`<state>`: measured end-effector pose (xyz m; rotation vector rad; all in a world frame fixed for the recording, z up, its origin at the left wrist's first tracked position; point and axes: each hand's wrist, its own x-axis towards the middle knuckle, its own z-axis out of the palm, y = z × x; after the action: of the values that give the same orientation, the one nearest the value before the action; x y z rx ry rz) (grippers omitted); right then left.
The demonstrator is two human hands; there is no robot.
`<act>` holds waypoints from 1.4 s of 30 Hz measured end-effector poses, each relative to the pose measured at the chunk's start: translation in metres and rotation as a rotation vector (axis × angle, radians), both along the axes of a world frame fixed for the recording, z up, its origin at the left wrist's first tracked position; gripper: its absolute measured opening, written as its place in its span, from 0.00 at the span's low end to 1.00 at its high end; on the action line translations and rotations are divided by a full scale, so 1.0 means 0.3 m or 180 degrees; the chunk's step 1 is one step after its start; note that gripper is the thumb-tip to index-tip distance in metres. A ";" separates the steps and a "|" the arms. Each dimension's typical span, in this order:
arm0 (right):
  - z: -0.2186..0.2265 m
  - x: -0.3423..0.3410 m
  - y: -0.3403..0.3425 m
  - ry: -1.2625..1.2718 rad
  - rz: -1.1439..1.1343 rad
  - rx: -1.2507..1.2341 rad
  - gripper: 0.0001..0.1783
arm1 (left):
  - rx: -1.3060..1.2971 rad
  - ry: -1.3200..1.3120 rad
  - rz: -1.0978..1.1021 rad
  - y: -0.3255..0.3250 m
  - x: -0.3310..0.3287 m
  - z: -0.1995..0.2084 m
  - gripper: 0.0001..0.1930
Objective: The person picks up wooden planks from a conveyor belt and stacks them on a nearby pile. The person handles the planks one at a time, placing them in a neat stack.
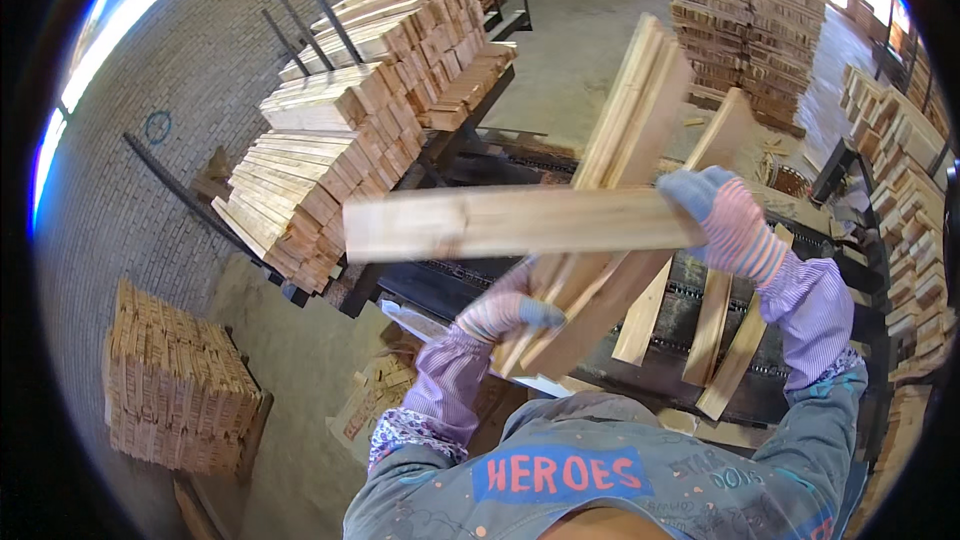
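Note:
My right hand [722,215], in a striped knit glove, grips the right end of a wooden board [520,224]. That board lies crosswise in front of me, its far end slightly blurred. Beneath it, my left hand [510,308], gloved likewise, is closed round the near part of a bundle of wooden boards [628,105] that points away from me. The crosswise board hides the middle of the bundle. Another board [722,130] slants up behind my right hand. Several more boards [708,325] rest on the dark chain conveyor [680,332] below my right forearm.
A large stack of boards [330,175] sits on a black rack with upright metal bars [330,18] at the left. Tall board piles stand at the back [745,25] and right [905,200]. A lower pile [180,380] is near left, by the brick wall [130,140]. Scraps [385,385] lie on the floor.

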<state>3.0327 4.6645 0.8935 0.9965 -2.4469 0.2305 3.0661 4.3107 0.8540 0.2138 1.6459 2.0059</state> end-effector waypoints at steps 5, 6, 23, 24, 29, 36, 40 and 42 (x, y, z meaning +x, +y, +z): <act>0.057 0.049 0.169 -0.0109 -0.0817 -0.1182 0.49 | 0.0046 0.1341 0.1196 -0.226 -0.124 0.236 0.59; 0.054 0.066 0.204 -0.0297 -0.1078 -0.1439 0.49 | -0.0084 0.1623 0.1593 -0.272 -0.139 0.299 0.59; -0.387 0.656 0.665 -0.1480 -0.1959 -0.4331 0.53 | -0.4160 0.1602 0.3408 -1.260 -0.935 0.665 0.38; -0.401 0.698 0.715 -0.1346 -0.2185 -0.4002 0.51 | -0.4158 0.1774 0.3490 -1.153 -0.962 0.611 0.37; -0.463 0.768 0.742 -0.1645 -0.2316 -0.4751 0.44 | -0.2976 0.3613 0.3856 -0.472 -0.589 0.475 0.33; -0.687 0.685 0.908 -0.1669 -0.2874 -0.4536 0.46 | -0.4181 0.2533 0.0087 0.394 -0.112 -0.644 0.51; -0.718 0.581 0.839 -0.1701 -0.3754 -0.4090 0.51 | -0.5187 0.1546 -0.0574 0.428 -0.053 -0.846 0.57; -0.835 0.558 0.898 -0.1841 -0.3899 -0.4222 0.53 | -0.5047 0.1536 -0.0582 0.461 -0.064 -0.782 0.58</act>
<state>3.2002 4.9338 0.6432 -1.1806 -2.0604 1.4795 3.0470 4.4491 0.6195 0.2130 2.8023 0.0900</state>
